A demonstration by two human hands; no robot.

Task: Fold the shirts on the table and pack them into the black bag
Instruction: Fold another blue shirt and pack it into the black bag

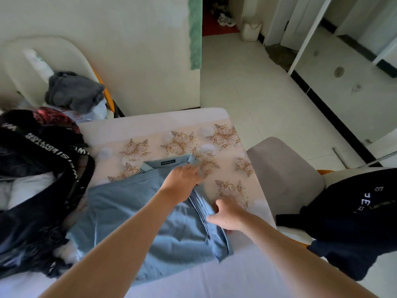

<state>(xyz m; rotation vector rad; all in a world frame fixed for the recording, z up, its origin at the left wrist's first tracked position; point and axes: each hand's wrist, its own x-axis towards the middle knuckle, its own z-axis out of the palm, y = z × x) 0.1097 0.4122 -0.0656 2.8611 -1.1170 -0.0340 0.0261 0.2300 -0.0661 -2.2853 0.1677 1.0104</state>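
Blue shirt and black bag share the desk, which carries a pale cloth printed with gold flowers. The desk stands against a white wall, with tiled floor to its right.

We see the black bag slumped over the left end of the desk. It gapes open, and white lettering runs along its straps. Its near side touches the left edge of the blue shirt.

We have the blue shirt spread in the middle of the desk, its collar pointing away from us and showing a dark label. Its right side is turned in over the body, with a striped band showing along the fold.

A navy shirt with white letters hangs over a seat at the right, well apart from the bag. A grey chair stands just beside the desk's right edge. A grey garment is bundled on a white chair behind the bag.

Our left hand rests on the shirt just beside the collar, its grip spread flat on the cloth. Our right hand takes the folded right edge, its grip pinching the cloth between thumb and curled fingers.
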